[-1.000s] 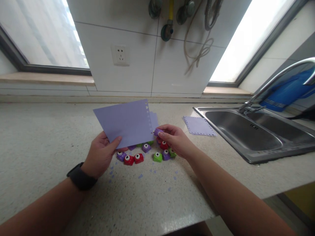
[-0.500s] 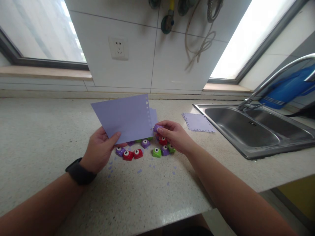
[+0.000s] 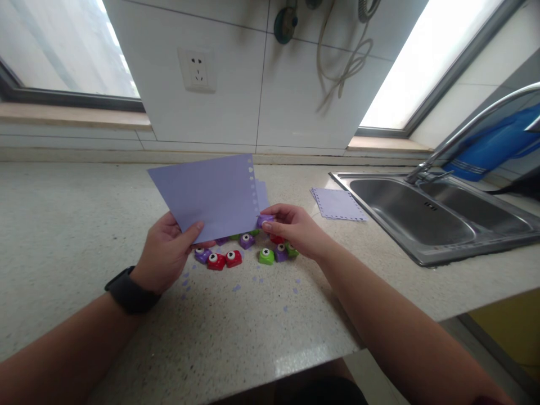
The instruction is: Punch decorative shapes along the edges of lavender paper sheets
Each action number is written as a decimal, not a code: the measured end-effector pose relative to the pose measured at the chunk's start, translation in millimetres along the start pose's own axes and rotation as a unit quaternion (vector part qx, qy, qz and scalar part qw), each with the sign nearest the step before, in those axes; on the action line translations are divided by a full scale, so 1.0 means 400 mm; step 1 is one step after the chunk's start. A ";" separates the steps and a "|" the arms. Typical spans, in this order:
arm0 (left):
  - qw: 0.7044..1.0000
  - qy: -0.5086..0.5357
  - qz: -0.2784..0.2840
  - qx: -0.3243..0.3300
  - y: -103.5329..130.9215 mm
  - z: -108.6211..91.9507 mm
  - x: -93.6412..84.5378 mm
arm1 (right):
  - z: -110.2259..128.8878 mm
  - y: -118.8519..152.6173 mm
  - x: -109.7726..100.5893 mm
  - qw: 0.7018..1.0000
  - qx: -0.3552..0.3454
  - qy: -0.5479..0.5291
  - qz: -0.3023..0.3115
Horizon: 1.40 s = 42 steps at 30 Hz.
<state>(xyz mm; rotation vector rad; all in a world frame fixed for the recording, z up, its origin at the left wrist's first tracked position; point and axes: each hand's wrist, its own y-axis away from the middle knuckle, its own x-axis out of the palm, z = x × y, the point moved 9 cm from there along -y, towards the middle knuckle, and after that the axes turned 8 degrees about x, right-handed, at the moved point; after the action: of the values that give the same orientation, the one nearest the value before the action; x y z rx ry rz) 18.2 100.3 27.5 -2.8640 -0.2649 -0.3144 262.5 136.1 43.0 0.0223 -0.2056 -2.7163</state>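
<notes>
A purple paper sheet (image 3: 211, 197) is pinched at its lower left by my left hand (image 3: 169, 250), thumb on top. Punched holes run down its right edge. My right hand (image 3: 293, 230) grips a small purple punch (image 3: 265, 220) at the sheet's lower right corner; whether paper is inside it is hard to tell. Below the sheet, several small punches stand on the counter, among them a red punch (image 3: 216, 261), a green punch (image 3: 266, 256) and another purple punch (image 3: 247, 241). Purple paper bits (image 3: 237, 288) are scattered in front.
More purple paper (image 3: 262, 194) lies behind the held sheet. A stack of edge-punched sheets (image 3: 338, 204) rests left of the steel sink (image 3: 417, 259). The faucet (image 3: 464, 129) arches over it, near a blue object (image 3: 493, 149). The counter's front edge runs below.
The purple punch in my right hand has moved slightly left, onto the sheet's lower right corner. The view has shifted slightly; my left hand still holds the sheet.
</notes>
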 end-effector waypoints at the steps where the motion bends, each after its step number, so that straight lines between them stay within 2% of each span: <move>1: 1.000 0.001 0.002 -0.001 0.001 0.001 0.001 | 0.001 0.002 0.001 1.000 0.001 0.003 -0.001; 14: 1.000 0.022 0.010 0.001 0.005 -0.003 0.009 | 0.012 0.012 0.022 1.000 0.009 0.023 0.012; 42: 1.000 0.007 0.001 -0.008 0.007 0.003 0.008 | 0.006 0.014 0.031 0.999 0.000 0.025 0.048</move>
<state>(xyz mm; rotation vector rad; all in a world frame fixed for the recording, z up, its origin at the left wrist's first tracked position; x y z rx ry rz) 22.0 98.2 26.6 -2.8765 -0.2590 -0.3362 253.2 126.3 46.3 0.0784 -0.1870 -2.6178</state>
